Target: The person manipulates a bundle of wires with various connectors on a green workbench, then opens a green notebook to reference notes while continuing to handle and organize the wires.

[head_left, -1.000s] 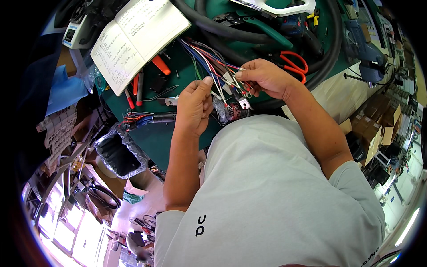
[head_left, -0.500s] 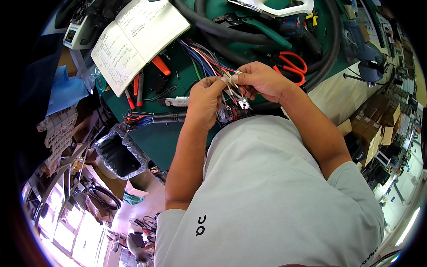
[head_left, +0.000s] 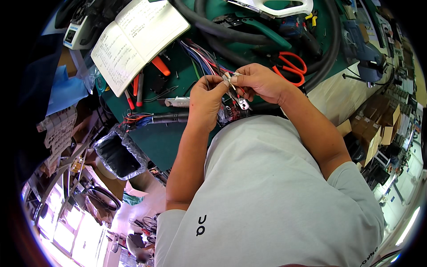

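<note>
Both hands meet over the near edge of the green table, at a bundle of thin coloured wires (head_left: 199,57). My left hand (head_left: 208,99) is closed, its thumb and forefinger pinching a wire. Fingertip to fingertip with it, my right hand (head_left: 260,83) is pinching wires too, its other fingers curled. The exact wire ends between the fingertips are too small to make out. Just below the right fingers sits a small silvery metal lug (head_left: 243,104), among red and white wire ends. A utility knife (head_left: 177,102) lies left of my left hand.
An open notebook (head_left: 140,42) lies at the far left. Thick black cable (head_left: 329,58) loops across the back and right, near orange-handled scissors (head_left: 291,68), a green-handled crimping tool (head_left: 267,30) and a drill (head_left: 302,33). A lined bin (head_left: 121,151) stands below the table's left edge.
My left hand has turned slightly, its fingers shifting a little at the wires. My right hand stays almost in place. The wires between them have moved slightly.
</note>
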### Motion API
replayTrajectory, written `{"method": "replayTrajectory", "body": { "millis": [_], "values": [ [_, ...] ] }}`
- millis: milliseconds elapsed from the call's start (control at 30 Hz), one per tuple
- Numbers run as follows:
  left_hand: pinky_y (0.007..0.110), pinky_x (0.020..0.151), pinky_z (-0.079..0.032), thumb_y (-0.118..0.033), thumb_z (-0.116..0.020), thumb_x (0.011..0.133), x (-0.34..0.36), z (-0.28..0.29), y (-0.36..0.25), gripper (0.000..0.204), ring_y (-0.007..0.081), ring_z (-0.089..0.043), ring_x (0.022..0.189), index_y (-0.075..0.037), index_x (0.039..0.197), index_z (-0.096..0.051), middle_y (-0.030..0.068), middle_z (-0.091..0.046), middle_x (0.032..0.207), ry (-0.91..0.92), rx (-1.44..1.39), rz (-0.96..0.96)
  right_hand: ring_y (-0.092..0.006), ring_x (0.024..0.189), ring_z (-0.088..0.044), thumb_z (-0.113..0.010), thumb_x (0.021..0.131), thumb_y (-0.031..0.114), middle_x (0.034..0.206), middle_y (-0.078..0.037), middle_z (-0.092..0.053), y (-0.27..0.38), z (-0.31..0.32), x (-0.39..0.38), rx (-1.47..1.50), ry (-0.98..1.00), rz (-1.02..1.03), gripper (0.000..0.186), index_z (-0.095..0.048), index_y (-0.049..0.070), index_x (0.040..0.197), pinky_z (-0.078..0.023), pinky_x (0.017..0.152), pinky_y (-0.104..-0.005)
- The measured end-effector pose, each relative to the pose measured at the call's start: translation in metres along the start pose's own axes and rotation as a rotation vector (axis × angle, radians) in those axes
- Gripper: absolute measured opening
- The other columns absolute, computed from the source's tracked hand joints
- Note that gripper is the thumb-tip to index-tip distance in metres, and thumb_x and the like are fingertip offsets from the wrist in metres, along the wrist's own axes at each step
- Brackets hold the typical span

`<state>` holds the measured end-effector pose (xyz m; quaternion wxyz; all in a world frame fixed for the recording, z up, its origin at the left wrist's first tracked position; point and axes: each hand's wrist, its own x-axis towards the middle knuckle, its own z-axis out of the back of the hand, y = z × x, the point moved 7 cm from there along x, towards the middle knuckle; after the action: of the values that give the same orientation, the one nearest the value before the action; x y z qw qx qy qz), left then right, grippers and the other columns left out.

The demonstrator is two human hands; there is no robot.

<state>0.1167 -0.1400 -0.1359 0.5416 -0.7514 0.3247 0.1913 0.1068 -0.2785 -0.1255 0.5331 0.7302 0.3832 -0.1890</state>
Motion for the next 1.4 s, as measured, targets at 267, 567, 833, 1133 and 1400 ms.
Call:
{"method": "replayTrajectory", "body": {
  "millis": [267,567,833,1133,1400],
  "values": [
    [0.016,0.039,-0.029,-0.024,-0.07,0.089,-0.003,-0.002,-0.009,0.026,0.0019,-0.041,0.047,0.001,0.091,-0.061,0.0011,-0.058,0.073,0.038,0.088,0.137,-0.0067,0.056,-0.054,-0.062,0.094,0.027,0.067,0.0,-0.06,-0.003,0.0,0.001,-0.015,0.006,-0.017,0.024,-0.059,0.006,0.082,-0.042,0.049,-0.021],
    [0.019,0.042,-0.03,-0.025,-0.071,0.087,0.003,0.001,0.0,0.027,0.0036,-0.042,0.049,0.0,0.088,-0.06,0.0029,-0.061,0.075,0.038,0.041,0.152,-0.0064,0.058,-0.054,-0.056,0.098,0.025,0.068,0.001,-0.06,0.001,-0.001,-0.002,-0.036,0.004,0.01,0.024,-0.06,0.006,0.083,-0.044,0.052,-0.021],
    [0.018,0.042,-0.03,-0.023,-0.07,0.087,0.002,0.001,0.003,0.025,0.0032,-0.043,0.05,-0.001,0.09,-0.059,0.0035,-0.061,0.079,0.04,0.009,0.171,-0.0057,0.061,-0.056,-0.057,0.098,0.027,0.071,0.0,-0.062,0.001,0.002,-0.003,-0.04,0.012,0.011,0.025,-0.062,0.005,0.087,-0.044,0.053,-0.0203],
    [0.018,0.041,-0.029,-0.024,-0.071,0.087,0.004,0.0,0.004,0.027,0.0031,-0.042,0.049,-0.001,0.09,-0.059,0.0031,-0.06,0.077,0.034,-0.004,0.185,-0.0051,0.062,-0.056,-0.059,0.096,0.028,0.073,0.001,-0.062,0.001,0.003,-0.003,-0.054,0.013,0.01,0.024,-0.063,0.005,0.088,-0.045,0.054,-0.0202],
    [0.016,0.036,-0.026,-0.026,-0.073,0.086,0.001,-0.006,-0.003,0.026,0.0019,-0.037,0.041,-0.005,0.082,-0.057,-0.0041,-0.051,0.061,-0.004,0.064,0.148,-0.0055,0.061,-0.055,-0.058,0.097,0.028,0.072,0.001,-0.061,0.0,0.002,-0.001,-0.143,0.011,0.013,0.026,-0.064,0.004,0.089,-0.045,0.055,-0.0207]
  ]
}}
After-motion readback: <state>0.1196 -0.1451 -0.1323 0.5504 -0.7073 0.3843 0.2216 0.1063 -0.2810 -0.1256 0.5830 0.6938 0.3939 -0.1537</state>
